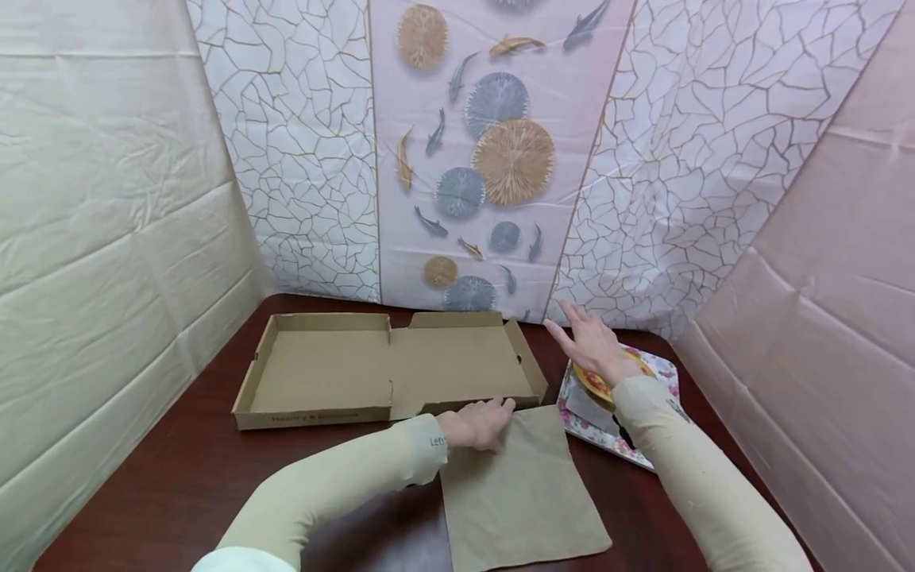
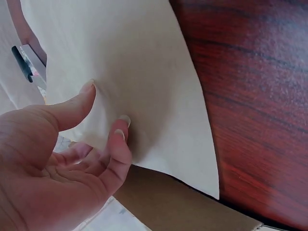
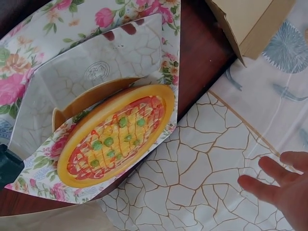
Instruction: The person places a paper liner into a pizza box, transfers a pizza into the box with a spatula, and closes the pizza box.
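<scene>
At front left I have room over the tabletop (image 1: pixel 164 469) between the left sleeve (image 1: pixel 343 477) and the cardboard box (image 1: pixel 325 361), whose low walls need stepping over. That sleeve bars me from crossing the front to the paper sheet (image 1: pixel 529 500); the left hand (image 1: pixel 475 423) blocks its far-left corner beside the box. Between the box's right flap (image 1: pixel 526 361) and the floral tray (image 3: pixel 72 33) I get only a narrow lane, with the right hand (image 1: pixel 593 345) overhead. The right sleeve (image 1: pixel 708 477) overhangs the tray's near side, and the patterned cloth (image 1: pixel 629 262) closes off the back.
</scene>
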The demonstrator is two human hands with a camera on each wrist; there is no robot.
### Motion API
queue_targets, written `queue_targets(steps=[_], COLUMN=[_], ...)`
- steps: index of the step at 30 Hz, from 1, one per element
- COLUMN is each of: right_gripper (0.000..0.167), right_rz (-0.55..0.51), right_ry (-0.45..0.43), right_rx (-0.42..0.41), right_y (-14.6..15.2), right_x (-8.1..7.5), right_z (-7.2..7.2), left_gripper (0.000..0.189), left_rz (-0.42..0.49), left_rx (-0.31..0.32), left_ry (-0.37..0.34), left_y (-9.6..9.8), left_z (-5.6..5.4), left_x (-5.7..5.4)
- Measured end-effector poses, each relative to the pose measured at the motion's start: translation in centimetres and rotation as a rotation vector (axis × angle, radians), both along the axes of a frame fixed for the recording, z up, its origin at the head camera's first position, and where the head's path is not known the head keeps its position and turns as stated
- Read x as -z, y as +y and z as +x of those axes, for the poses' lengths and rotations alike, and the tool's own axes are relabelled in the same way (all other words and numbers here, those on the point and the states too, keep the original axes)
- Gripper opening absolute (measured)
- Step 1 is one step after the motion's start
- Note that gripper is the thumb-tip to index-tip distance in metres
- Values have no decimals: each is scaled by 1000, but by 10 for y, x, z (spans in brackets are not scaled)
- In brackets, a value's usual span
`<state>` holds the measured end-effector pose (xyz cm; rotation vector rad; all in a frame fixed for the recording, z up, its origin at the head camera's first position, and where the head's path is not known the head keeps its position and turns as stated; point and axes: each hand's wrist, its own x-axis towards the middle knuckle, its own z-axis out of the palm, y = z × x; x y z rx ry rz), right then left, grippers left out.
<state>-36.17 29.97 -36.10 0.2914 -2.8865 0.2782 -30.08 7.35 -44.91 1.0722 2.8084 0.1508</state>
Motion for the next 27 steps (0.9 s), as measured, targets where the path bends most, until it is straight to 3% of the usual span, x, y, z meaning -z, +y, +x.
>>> queue_targets(steps=[9, 18, 27], right_gripper=[82, 81, 80], right_rz=[31, 61, 70], right_ry=[-13, -32, -64], right_rx=[47, 76, 86], right_y=[6, 8, 12], right_x=[-2, -4, -1], right_z=[-1, 0, -1], left_gripper=[52, 18, 11], left_rz=[-3, -11, 34], left_rx=[25, 50, 75], left_ry=[-24, 25, 25], left_y=[3, 7, 7], left_z=[-1, -4, -14], left_x=[-4, -5, -3])
